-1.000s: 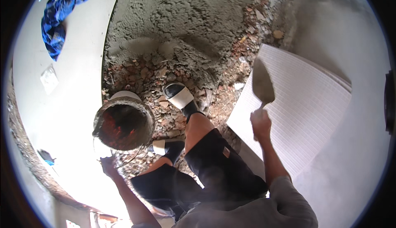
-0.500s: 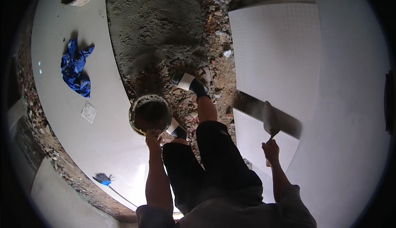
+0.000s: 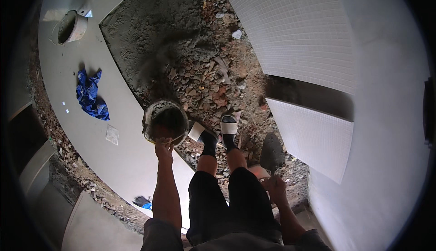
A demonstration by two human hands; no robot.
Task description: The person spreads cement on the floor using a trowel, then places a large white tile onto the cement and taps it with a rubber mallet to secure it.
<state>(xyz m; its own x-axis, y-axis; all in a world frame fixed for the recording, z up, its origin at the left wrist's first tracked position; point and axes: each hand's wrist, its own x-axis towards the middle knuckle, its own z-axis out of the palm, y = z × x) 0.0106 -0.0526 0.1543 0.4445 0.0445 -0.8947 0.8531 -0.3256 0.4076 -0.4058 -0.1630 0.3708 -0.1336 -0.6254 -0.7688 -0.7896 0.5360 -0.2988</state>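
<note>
My left hand is closed on the rim or handle of a mortar-crusted bucket, whose inside is dark. The bucket hangs or stands at the border between the large pale tile and the rubble, left of my feet. In my right hand is a trowel, gripped by its handle with the dark, leaf-shaped blade pointing away from me. Below the blade lies rubble, and a pale reddish object shows partly behind my wrist. Wet grey mortar is spread ahead of the bucket.
Broken rubble covers the ground around my sandalled feet. Textured white tiles lean by the right wall. On the pale floor tile are a second bucket, a crumpled blue cloth and a broom.
My feet have stepped back and now stand side by side. The trowel has swung left, from before the leaning tile to over the rubble. My left hand keeps the bucket.
</note>
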